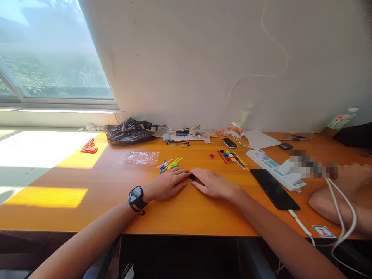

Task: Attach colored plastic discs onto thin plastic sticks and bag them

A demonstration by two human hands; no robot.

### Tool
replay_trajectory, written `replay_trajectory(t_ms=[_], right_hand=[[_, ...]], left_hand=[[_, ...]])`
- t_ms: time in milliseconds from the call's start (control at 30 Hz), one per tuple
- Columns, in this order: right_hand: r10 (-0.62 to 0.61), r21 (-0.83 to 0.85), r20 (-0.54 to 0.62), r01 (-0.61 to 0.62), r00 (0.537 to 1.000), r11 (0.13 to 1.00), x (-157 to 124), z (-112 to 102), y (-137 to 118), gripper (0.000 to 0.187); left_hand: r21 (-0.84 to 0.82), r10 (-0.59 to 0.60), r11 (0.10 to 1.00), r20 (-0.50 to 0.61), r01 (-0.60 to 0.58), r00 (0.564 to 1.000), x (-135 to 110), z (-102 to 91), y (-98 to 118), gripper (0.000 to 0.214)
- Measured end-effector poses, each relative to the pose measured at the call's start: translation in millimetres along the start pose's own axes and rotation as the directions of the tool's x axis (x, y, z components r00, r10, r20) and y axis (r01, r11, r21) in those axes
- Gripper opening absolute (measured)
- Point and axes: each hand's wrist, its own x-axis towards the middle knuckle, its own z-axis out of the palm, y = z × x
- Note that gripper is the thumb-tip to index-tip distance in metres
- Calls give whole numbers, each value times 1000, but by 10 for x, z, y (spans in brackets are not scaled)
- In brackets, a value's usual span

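Observation:
My left hand (167, 184), with a dark smartwatch (136, 195) on its wrist, lies low over the table with fingers stretched out. Its fingertips reach the left side of a small black disc (192, 176). My right hand (209, 182) has the disc between its thumb and forefinger, close to the tabletop. Just behind my left hand is a loose group of thin coloured plastic sticks (166, 166) with green, blue and white round pieces. Behind my right hand lie several coloured discs (228, 155) between more sticks, and a red disc (211, 156) sits apart.
A clear plastic bag (141, 157), red toy gun (89, 146), black bag (129, 131) and glasses (178, 143) lie left and behind. A black phone (274, 189) and white power strip (273, 170) are at right, beside another person's arm (328, 205) and white cables.

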Motion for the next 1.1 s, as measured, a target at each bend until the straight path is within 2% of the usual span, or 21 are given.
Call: replay_trajectory(t_ms=[1100], right_hand=[[2, -5, 24, -2, 1000, 1000, -4, 16, 44, 24]], left_hand=[[43, -2, 999, 24, 1, 1000, -6, -15, 7, 42]])
